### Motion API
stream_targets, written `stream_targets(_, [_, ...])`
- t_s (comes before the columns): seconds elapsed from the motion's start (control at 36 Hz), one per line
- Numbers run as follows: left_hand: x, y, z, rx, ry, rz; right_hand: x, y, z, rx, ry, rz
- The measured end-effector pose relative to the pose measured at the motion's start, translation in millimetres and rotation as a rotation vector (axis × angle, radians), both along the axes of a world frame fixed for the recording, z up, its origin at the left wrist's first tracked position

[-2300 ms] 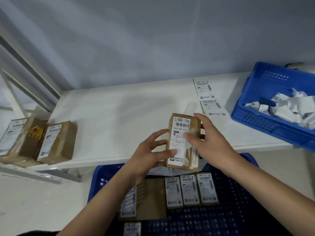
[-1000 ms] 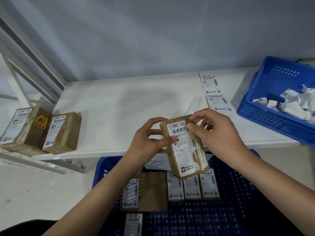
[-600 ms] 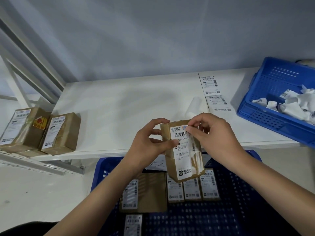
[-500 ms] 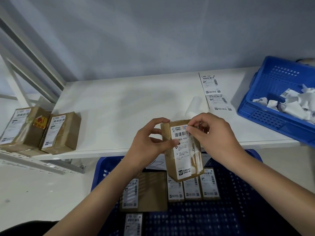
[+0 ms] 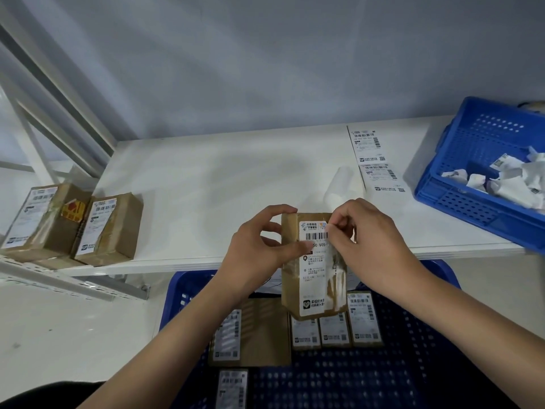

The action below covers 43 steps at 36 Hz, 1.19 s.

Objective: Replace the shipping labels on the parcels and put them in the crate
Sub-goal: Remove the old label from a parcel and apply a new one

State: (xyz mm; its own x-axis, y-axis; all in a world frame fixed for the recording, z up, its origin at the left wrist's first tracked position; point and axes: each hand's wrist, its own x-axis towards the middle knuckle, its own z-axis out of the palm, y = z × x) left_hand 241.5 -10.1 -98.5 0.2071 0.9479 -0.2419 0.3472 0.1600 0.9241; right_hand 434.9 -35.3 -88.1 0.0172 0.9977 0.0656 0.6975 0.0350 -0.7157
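Brown cardboard, a single parcel [image 5: 313, 265], is held upright over the near edge of the white table [image 5: 224, 184], above the dark blue crate [image 5: 413, 364] below. The left hand [image 5: 259, 249] grips its left side, thumb pressed on the white shipping label [image 5: 314, 270]. The right hand [image 5: 371, 243] pinches the label's top right corner with curled fingers. Inside the crate lie five labelled parcels: one larger one [image 5: 250, 335], three small ones side by side [image 5: 334, 332], and one [image 5: 233, 388] at the bottom edge. Two more parcels [image 5: 73, 225] sit together at the table's left end. Two fresh labels on one strip [image 5: 374, 160] lie on the table toward the right, beside a second blue crate [image 5: 472, 160] holding crumpled white paper scraps [image 5: 507, 181], too jumbled to count.
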Motion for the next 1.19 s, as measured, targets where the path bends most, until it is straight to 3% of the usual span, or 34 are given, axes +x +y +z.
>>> stream_targets(0.47, [-2.7,0.0,-1.8,-0.043,-0.024,-0.014,0.0,-6.6,-0.9,0.079,-0.18,0.173])
stream_targets(0.69, [0.0,1.7,-3.6,-0.026,-0.006,0.033,0.1,-5.7,0.7,0.076,-0.021,0.129])
stream_targets(1.19, [1.3,-4.2,-0.3,0.067,0.062,-0.014,2.4,1.7,-6.6,0.037,-0.06,0.071])
